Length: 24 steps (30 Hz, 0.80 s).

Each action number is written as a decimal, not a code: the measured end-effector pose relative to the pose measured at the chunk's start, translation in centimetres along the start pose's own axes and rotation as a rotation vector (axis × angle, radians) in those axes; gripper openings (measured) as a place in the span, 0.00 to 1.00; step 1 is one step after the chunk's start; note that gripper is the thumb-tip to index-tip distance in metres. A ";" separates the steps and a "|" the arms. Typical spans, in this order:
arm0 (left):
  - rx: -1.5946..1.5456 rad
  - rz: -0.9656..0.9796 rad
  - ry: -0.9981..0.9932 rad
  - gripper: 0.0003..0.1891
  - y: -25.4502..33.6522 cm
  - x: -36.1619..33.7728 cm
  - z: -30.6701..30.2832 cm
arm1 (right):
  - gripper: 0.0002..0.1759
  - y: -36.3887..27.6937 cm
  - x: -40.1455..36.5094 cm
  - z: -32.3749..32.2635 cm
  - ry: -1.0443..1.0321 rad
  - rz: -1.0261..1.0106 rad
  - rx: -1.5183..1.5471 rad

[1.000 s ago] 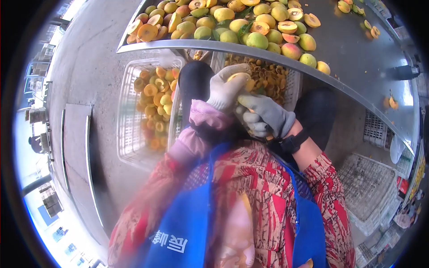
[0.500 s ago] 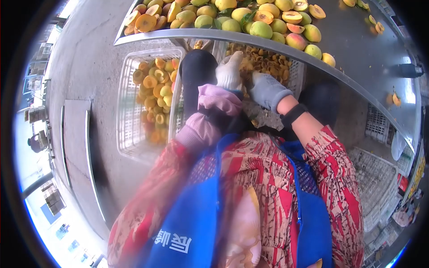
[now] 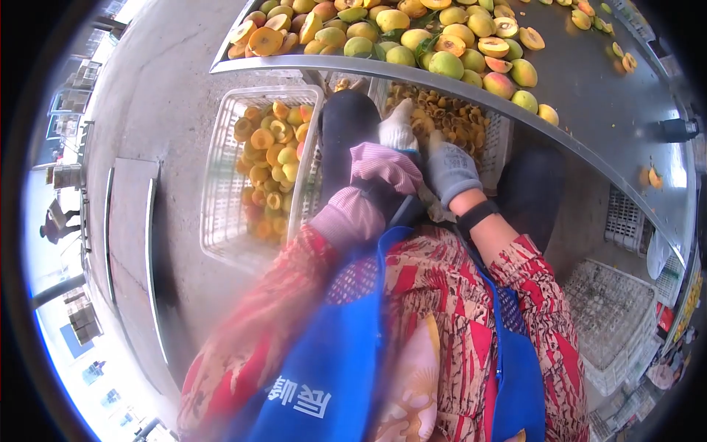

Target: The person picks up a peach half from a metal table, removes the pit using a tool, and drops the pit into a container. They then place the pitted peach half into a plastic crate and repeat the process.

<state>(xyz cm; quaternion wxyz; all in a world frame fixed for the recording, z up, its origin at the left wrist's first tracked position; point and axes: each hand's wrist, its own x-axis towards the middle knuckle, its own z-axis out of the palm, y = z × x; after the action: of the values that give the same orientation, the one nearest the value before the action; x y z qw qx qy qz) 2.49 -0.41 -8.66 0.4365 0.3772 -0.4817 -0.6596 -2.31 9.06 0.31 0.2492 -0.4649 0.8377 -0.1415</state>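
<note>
White light washes out the left edge; glare streaks the metal table (image 3: pixel 589 88); left sleeve (image 3: pixel 254 328) blurred; rim curved, corners black.

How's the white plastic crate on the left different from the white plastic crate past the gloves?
The left crate holds plump, bright yellow-orange fruit pieces; the crate past the gloves holds smaller, browner ones. The left crate stands mostly in the open, while the other is partly hidden by the grey metal table. Both have slotted sides.
</note>
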 end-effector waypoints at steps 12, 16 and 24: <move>-0.043 -0.315 -0.257 0.16 9.9 -1.8 -0.7 | 0.10 -1.1 -2.3 -4.8 -0.721 0.386 1.344; -0.036 -0.385 -0.338 0.18 11.2 -2.6 -0.4 | 0.10 1.1 -1.8 -4.3 -0.966 0.375 1.547; -0.061 -0.479 -0.032 0.15 3.7 0.5 0.4 | 0.16 4.3 2.2 1.3 -0.102 -0.186 0.176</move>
<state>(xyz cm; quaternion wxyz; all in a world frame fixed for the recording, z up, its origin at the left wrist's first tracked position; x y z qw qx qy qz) 2.76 -1.30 -5.06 0.2710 0.4567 -0.3652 -0.7646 -5.60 9.43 -3.37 0.3173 -0.5236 0.7614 -0.2132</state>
